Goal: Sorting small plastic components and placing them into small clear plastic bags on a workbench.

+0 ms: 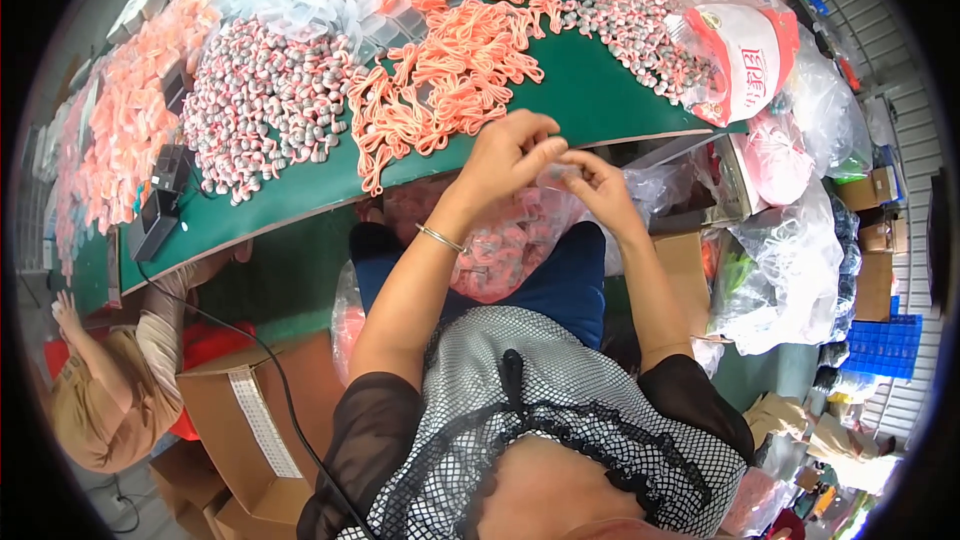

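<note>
My left hand (505, 155) and right hand (598, 185) pinch a small clear bag (556, 172) between fingertips at the table (600, 100) edge — cords (450, 70) at eleven o'clock (best kept taut, I judge).

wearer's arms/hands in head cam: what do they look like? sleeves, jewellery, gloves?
Both hands bare, no gloves. Left hand has a thin silver bangle at the wrist. Right hand shows no jewellery. Forearms are uncovered; sheer dark sleeves cover only the upper arms, over a black-and-white checked top.
</note>
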`<act>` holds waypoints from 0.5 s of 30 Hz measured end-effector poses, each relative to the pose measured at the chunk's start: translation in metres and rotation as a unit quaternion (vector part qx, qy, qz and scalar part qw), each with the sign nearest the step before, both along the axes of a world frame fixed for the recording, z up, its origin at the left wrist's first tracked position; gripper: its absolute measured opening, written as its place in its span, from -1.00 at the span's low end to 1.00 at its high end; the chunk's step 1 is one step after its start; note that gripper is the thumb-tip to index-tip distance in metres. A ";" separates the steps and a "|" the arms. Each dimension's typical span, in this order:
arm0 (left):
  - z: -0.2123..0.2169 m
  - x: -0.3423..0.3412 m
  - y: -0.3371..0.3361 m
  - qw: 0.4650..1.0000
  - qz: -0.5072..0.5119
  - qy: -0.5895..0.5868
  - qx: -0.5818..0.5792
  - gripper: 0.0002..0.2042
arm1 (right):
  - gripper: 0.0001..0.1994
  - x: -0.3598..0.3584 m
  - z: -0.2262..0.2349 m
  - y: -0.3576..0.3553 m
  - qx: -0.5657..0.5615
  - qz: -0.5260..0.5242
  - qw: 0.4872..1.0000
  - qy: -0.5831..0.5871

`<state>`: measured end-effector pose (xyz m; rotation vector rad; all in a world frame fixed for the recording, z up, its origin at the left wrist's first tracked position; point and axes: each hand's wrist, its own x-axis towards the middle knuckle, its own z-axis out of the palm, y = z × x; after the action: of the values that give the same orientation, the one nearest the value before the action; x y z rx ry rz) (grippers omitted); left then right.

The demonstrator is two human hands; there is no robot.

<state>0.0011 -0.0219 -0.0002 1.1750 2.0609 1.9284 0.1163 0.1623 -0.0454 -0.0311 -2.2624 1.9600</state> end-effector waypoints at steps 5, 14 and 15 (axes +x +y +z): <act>-0.003 -0.003 0.008 0.999 0.018 0.042 0.018 -0.81 | -0.65 -0.022 -0.083 -0.013 0.345 -0.051 0.930 -0.117; -0.009 -0.005 0.005 0.997 0.015 0.071 -0.004 -0.86 | -0.82 -0.013 -0.133 -0.023 0.402 -0.057 0.911 -0.078; -0.008 -0.006 0.003 0.999 0.014 0.039 0.014 -0.87 | -0.82 -0.006 -0.116 -0.022 0.364 -0.024 0.928 -0.081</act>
<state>-0.0049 -0.0185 -0.0078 1.2545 2.1048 1.9607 0.1106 0.1400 -0.1615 -0.1656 -2.9105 1.0162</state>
